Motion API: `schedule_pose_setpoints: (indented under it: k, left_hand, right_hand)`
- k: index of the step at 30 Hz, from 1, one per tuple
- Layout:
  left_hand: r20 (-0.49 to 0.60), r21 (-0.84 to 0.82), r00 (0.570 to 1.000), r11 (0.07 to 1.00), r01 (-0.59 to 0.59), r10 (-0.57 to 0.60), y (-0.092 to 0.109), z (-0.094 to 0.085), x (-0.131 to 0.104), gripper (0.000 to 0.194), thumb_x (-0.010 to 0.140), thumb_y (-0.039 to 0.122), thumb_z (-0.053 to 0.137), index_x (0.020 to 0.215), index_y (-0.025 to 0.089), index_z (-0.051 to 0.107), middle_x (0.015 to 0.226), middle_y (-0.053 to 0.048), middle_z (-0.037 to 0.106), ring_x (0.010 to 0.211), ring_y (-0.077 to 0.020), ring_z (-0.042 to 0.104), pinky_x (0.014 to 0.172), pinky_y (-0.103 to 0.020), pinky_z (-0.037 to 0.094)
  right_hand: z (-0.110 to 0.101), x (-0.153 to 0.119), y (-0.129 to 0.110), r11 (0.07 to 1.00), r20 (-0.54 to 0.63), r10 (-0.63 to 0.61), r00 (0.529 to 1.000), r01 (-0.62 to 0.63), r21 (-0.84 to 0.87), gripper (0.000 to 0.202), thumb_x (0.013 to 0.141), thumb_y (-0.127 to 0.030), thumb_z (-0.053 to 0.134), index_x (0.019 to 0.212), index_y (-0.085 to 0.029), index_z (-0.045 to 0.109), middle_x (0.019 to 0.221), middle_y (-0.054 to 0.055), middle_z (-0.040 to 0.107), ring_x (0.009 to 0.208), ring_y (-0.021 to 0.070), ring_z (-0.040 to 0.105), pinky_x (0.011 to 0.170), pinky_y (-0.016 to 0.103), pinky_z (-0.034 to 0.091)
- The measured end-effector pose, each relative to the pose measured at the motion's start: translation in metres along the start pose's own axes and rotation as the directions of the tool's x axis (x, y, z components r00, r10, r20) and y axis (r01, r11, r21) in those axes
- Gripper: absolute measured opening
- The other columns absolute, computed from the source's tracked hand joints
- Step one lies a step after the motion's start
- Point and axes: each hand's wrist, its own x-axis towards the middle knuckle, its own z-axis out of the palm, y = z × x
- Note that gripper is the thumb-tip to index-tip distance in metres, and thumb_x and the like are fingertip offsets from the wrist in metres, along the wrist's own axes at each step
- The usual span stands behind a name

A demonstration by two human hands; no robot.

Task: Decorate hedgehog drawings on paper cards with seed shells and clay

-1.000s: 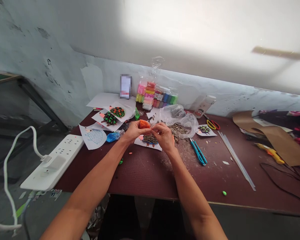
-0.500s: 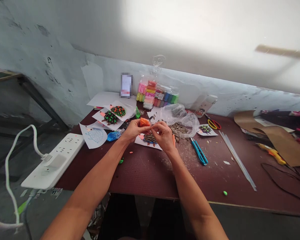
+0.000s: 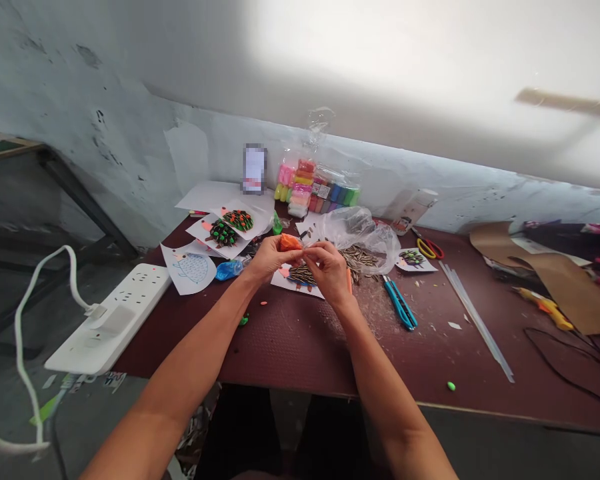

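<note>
Maroon table: left hand pinches orange lump, hedgehog card at its 6 o'clock. Right hand: fingertips pressed together, contents unclear. Light, even pressure probably works best.

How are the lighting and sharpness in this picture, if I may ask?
Head view: bright glare on the pale wall, fading to grey at the left; head view: the phone is pixelated; head view: the orange lump in the left hand shows clearly, but anything the right hand pinches is too small to tell.
</note>
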Motion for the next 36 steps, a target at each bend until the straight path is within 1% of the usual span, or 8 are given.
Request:
schedule_pose_setpoints:
  k: [6, 11, 15, 20, 24, 27, 30, 36]
  left_hand:
    - [0.0, 0.119, 0.998, 0.991, -0.063, 0.064, 0.0, 0.002, 0.001, 0.031, 0.058, 0.028, 0.087, 0.074, 0.014, 0.065, 0.062, 0.003, 0.062, 0.054, -0.0097, 0.056, 0.054, -0.023, 0.049]
    - [-0.202, 0.139, 0.972, 0.986, -0.095, 0.122, 0.003, -0.007, 0.006, 0.024, 0.06, 0.023, 0.08, 0.073, 0.016, 0.06, 0.06, 0.004, 0.06, 0.052, -0.0095, 0.054, 0.051, -0.023, 0.046]
    - [-0.224, 0.055, 0.967, 0.992, -0.116, 0.126, 0.006, -0.013, 0.007, 0.028, 0.063, 0.028, 0.082, 0.077, 0.016, 0.061, 0.066, 0.002, 0.064, 0.059, -0.0115, 0.06, 0.057, -0.025, 0.052]
    - [-0.211, 0.047, 0.974, 0.996, -0.075, 0.083, 0.004, -0.013, 0.007, 0.034, 0.061, 0.032, 0.085, 0.078, 0.015, 0.061, 0.067, 0.001, 0.065, 0.058, -0.0116, 0.06, 0.054, -0.025, 0.052]
    - [-0.19, 0.036, 0.98, 0.998, -0.047, 0.053, 0.003, -0.012, 0.005, 0.037, 0.059, 0.033, 0.087, 0.08, 0.015, 0.063, 0.068, 0.001, 0.066, 0.059, -0.012, 0.061, 0.055, -0.025, 0.053]
    - [-0.183, 0.023, 0.982, 0.999, -0.037, 0.041, 0.004, -0.011, 0.005, 0.038, 0.058, 0.032, 0.088, 0.081, 0.015, 0.063, 0.068, 0.001, 0.066, 0.059, -0.0123, 0.062, 0.055, -0.025, 0.053]
    - [-0.18, 0.023, 0.983, 0.999, -0.039, 0.042, 0.004, -0.011, 0.005, 0.037, 0.058, 0.031, 0.088, 0.08, 0.015, 0.063, 0.068, 0.001, 0.065, 0.058, -0.0117, 0.061, 0.055, -0.025, 0.053]
    - [-0.154, 0.035, 0.987, 0.998, -0.045, 0.05, 0.002, -0.012, 0.005, 0.034, 0.062, 0.029, 0.086, 0.082, 0.015, 0.063, 0.069, 0.0, 0.066, 0.059, -0.0116, 0.062, 0.056, -0.025, 0.053]
  right_hand:
    - [0.002, 0.0, -0.006, 0.999, -0.041, 0.039, 0.998, -0.04, -0.035, 0.01, 0.085, -0.021, 0.062, 0.078, -0.022, 0.07, 0.095, 0.005, 0.065, 0.085, 0.017, 0.062, 0.074, 0.029, 0.05]
    - [-0.011, 0.008, -0.001, 0.95, -0.198, 0.251, 0.948, -0.202, 0.237, 0.019, 0.086, -0.038, 0.061, 0.084, -0.02, 0.066, 0.097, 0.007, 0.07, 0.082, 0.0168, 0.063, 0.065, 0.026, 0.049]
    - [-0.015, 0.011, 0.01, 0.844, -0.064, 0.392, 0.918, -0.331, 0.421, 0.034, 0.08, -0.047, 0.064, 0.1, -0.019, 0.067, 0.086, 0.005, 0.073, 0.062, 0.0125, 0.06, 0.056, 0.024, 0.047]
    - [-0.009, 0.01, 0.014, 0.8, 0.051, 0.401, 0.915, -0.377, 0.466, 0.032, 0.074, -0.048, 0.069, 0.088, -0.019, 0.069, 0.077, 0.003, 0.074, 0.054, 0.0114, 0.059, 0.05, 0.024, 0.047]
    - [-0.009, 0.009, 0.013, 0.743, 0.18, 0.462, 0.868, -0.49, 0.456, 0.042, 0.067, -0.055, 0.076, 0.085, -0.018, 0.071, 0.077, 0.006, 0.076, 0.05, 0.0124, 0.06, 0.045, 0.024, 0.048]
    - [-0.011, 0.008, 0.014, 0.763, 0.17, 0.476, 0.863, -0.501, 0.409, 0.042, 0.068, -0.06, 0.074, 0.073, -0.019, 0.066, 0.069, 0.005, 0.073, 0.044, 0.0105, 0.055, 0.04, 0.022, 0.043]
    - [-0.011, 0.008, 0.017, 0.819, 0.119, 0.442, 0.889, -0.454, 0.352, 0.042, 0.073, -0.059, 0.071, 0.062, -0.02, 0.06, 0.055, 0.001, 0.065, 0.04, 0.0092, 0.048, 0.039, 0.021, 0.037]
    - [-0.008, 0.009, 0.03, 0.854, 0.12, 0.415, 0.902, -0.431, 0.29, 0.035, 0.072, -0.048, 0.07, 0.086, -0.018, 0.079, 0.057, -0.001, 0.063, 0.047, 0.0111, 0.048, 0.044, 0.023, 0.04]
